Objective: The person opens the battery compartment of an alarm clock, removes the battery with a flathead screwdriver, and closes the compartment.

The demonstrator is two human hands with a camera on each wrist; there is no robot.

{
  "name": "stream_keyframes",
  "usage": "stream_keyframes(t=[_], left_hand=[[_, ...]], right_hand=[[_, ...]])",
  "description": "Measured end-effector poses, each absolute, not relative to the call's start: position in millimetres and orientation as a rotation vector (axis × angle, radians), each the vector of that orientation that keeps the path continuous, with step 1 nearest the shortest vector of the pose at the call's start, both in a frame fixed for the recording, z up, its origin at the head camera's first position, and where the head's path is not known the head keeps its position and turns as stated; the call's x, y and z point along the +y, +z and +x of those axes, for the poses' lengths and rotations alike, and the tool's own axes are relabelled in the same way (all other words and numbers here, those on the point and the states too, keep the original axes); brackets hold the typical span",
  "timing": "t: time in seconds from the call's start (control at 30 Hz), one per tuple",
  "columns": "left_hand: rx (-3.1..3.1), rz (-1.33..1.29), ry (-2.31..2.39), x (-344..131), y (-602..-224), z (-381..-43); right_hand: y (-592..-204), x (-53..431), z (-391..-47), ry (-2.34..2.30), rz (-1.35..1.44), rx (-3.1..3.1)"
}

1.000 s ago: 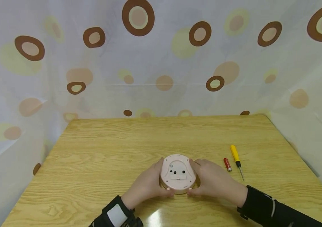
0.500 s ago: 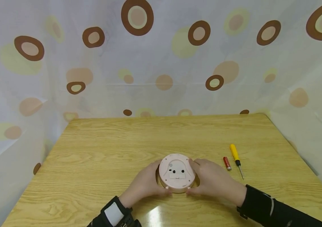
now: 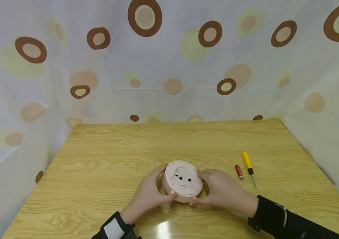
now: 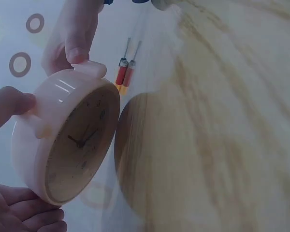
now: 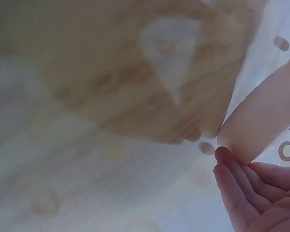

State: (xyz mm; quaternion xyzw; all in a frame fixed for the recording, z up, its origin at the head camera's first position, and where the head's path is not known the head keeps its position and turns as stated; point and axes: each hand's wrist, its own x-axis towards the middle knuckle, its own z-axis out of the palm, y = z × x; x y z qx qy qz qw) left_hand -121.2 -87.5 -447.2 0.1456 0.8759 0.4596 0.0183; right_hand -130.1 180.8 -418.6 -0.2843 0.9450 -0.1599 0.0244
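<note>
A round pale pink alarm clock [image 3: 182, 181] is held between both hands over the front middle of the table, its back with two dark knobs turned up. In the left wrist view, the dial with its black hands shows on the underside of the clock [image 4: 77, 145], and two small feet stick out from its edge. My left hand [image 3: 149, 191] grips the left side, thumb on the near edge and fingers round the far edge. Opposite it, my right hand [image 3: 220, 188] holds the right side between thumb and fingers. In the right wrist view, right-hand fingertips [image 5: 223, 157] touch the clock's rim.
To the right of the hands a red battery [image 3: 239, 172] lies on the wooden table [image 3: 121, 146]. Beside it is a screwdriver [image 3: 247, 161] with a yellow handle, its tip toward the front. A patterned sheet [image 3: 169, 59] hangs behind the table and along its sides.
The clock has shifted slightly to the left and now tilts, with more of its left side showing. My left hand has moved left with it, its thumb higher on the near edge.
</note>
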Motion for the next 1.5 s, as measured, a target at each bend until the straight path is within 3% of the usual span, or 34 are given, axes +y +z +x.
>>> stream_keyframes(t=[0.6, 1.13, 1.5], left_hand=[[2.751, 0.643, 1.426, -91, -439, -118], [2.337, 0.528, 1.694, -79, -456, -136], [2.347, 0.584, 1.716, -77, -453, -135]], right_hand=[[-422, 183, -126, -0.681, -0.843, 2.852], [-422, 185, -126, -0.730, -0.815, 2.821], [-395, 189, -125, -0.532, -0.978, 2.957]])
